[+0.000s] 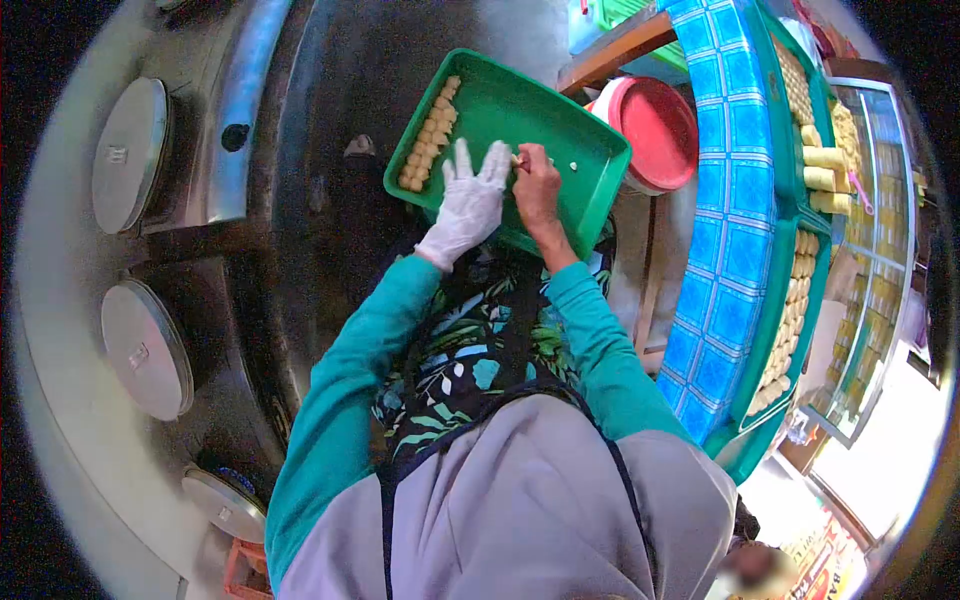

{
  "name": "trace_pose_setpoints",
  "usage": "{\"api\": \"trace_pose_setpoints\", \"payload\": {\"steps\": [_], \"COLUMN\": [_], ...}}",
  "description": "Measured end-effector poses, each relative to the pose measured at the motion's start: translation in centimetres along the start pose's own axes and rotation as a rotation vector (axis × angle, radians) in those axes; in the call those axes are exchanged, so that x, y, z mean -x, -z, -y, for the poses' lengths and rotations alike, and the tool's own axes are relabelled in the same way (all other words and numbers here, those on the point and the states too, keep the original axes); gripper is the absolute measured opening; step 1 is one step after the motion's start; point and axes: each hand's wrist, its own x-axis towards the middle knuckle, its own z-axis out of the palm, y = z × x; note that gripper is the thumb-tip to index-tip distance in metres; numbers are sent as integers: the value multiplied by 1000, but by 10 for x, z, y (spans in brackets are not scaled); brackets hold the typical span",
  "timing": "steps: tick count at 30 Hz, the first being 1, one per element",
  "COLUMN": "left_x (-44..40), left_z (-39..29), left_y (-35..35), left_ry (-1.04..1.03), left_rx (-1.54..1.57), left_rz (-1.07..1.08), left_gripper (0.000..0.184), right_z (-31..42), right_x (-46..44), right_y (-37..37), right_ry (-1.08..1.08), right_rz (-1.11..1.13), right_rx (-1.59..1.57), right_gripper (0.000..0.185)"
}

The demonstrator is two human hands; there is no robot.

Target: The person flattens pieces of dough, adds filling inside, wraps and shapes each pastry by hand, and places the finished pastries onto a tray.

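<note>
A green tray (595,205) rests near my lap, with rows of small pale dough pieces (432,134) along its left side. My left hand (470,198), in a white glove, is over the middle of the tray with its fingers spread. Bare and closed, my right hand (537,190) is just right of the gloved fingertips. Its fingers pinch something small and brownish that I cannot make out. A small white bit lies on the tray to the right of that hand.
A red-lidded bucket (655,135) stands behind the tray's right side. Further right, a table with a blue checked cover (733,200) bears green trays of pale pieces. Large round lids (130,155) are on the left. Part of another person shows at the lower right.
</note>
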Motion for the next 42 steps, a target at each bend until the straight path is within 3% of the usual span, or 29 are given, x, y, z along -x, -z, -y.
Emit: {"api": "trace_pose_setpoints", "payload": {"steps": [2,4,6,9,11,12,15,23,26,28,31,34,36,37,41,42], "left_x": [-4,-7,-2,1,2,4,22,39,40,37,40,42,48,49,41,39], "left_z": [-4,-2,-6,-10,-3,4,11,9,7,7,8,9,6,6,9,10], "left_y": [-8,-12,-14,-10,-10,-11,-25,-22,-20,-19,-22,-25,-30,-29,-23,-23], "left_ry": [-41,-53,-69,-31,8,10,-76,-110,-121,-124,-107,-107,-87,-76,-57,-42], "left_rx": [-37,-35,-31,-53,66,60,288,161,203,166,123,104,113,109,113,124], "left_rz": [125,106,94,22,-270,-276,-476,-435,-459,-463,-373,-381,-354,-334,-325,-287], "left_gripper": [66,66,67,71,55,55,16,16,16,16,16,16,18,20,20,20], "right_z": [3,0,-15,0,-7,-12,-10,1,0,-1,0,4,2,3,16,17], "right_x": [11,8,-9,-52,-65,-63,-54,-64,-51,-57,-61,-63,-52,-46,-57,-61], "right_y": [8,14,19,8,-11,-21,-34,-27,-41,-43,-37,-41,-54,-57,-57,-51], "right_ry": [375,409,314,498,592,598,746,727,880,825,815,734,867,914,927,782], "right_rz": [45,1,36,-113,-143,-146,-73,-141,-44,-112,-31,-32,-54,6,-104,-167], "right_rx": [452,473,529,644,830,824,1003,752,800,794,823,648,848,849,810,550], "right_gripper": [54,52,68,57,55,55,60,68,73,73,71,63,63,63,62,56]}}
